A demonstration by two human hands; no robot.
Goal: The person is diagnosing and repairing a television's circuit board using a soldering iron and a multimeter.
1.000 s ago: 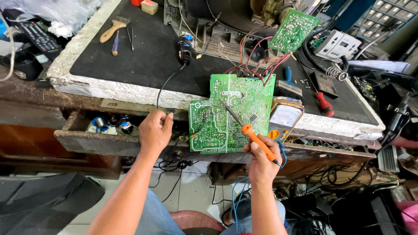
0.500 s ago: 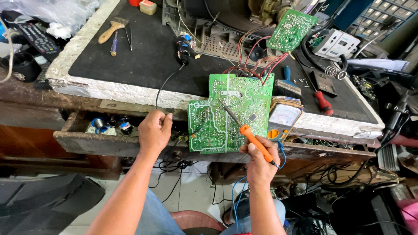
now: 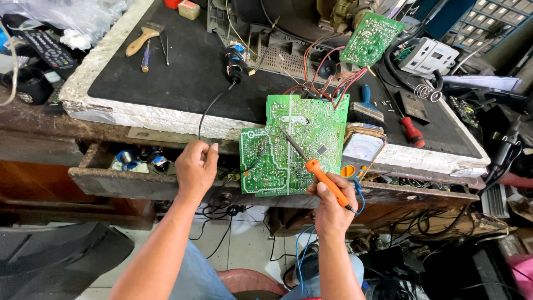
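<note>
Head view: an orange soldering iron (image 3: 326, 183), gripped by the right hand (image 3: 332, 208), is pressed to the green circuit board (image 3: 297, 145), while thin wire is pinched in the left hand (image 3: 195, 169) beside it.

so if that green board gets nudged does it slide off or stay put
The green board looks stiff and light, so it would likely shift easily. Its lower part overhangs the bench edge above the open drawer, so it may tip. Red wires at its top might hold it back.
</note>
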